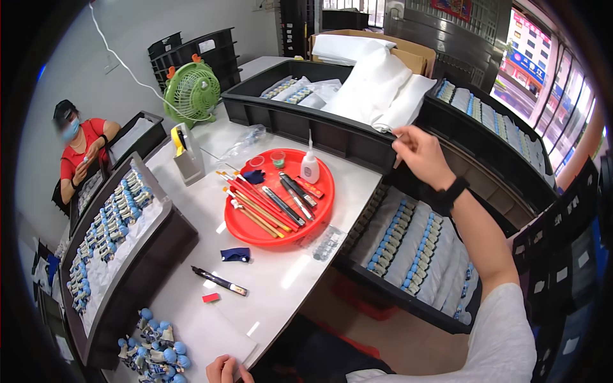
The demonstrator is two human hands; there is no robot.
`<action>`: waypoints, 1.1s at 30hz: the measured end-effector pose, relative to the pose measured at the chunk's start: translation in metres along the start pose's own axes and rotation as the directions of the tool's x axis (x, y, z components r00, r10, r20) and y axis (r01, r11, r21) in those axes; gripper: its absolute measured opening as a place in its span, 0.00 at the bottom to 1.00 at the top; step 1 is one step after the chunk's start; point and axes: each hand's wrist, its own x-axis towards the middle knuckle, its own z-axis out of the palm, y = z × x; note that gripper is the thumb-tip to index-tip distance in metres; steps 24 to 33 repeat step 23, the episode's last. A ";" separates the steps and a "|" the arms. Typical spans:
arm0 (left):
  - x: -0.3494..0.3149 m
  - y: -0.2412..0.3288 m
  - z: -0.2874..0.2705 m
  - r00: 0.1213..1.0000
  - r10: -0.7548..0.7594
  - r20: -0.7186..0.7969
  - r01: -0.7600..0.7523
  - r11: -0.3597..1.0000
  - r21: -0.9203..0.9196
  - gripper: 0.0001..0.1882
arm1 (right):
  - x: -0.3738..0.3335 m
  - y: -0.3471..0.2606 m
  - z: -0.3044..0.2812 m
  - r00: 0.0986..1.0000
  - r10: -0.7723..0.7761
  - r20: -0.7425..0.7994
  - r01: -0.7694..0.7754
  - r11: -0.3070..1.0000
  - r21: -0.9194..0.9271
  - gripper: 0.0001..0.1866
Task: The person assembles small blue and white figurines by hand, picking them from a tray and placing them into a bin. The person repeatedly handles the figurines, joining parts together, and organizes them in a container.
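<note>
My right hand, with a black band on its wrist, reaches over the rim of a large black crate. Its fingers are pinched on the edge of a white sheet draped over that crate. Only part of my left hand shows at the lower edge; the fingers bend loosely on the table, the thumb apart, with nothing seen in them. Close by lies a pile of small blue-headed figurines. Beyond it are a red eraser-like block, a black pen and a dark blue cloth piece.
A red tray holds brushes, pens and a white squeeze bottle. Behind it stand a tape dispenser and a green fan. Figurine crates stand left, below right and far right. A masked person works far left.
</note>
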 end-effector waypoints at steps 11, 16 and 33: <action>0.007 0.002 -0.003 1.000 -0.009 -0.020 0.008 0.999 -0.035 0.08 | 0.131 0.061 -0.010 0.979 -0.008 -0.204 -0.090 0.881 -0.464 0.15; 0.009 0.002 -0.004 1.000 -0.019 -0.009 0.018 0.998 -0.062 0.08 | 0.121 0.074 -0.013 0.970 0.042 -0.241 -0.202 0.696 -0.689 0.33; 0.010 -0.001 -0.003 1.000 0.026 -0.014 -0.027 0.997 -0.068 0.09 | 0.118 0.094 -0.039 0.850 0.472 -0.236 -0.525 0.802 -0.285 0.44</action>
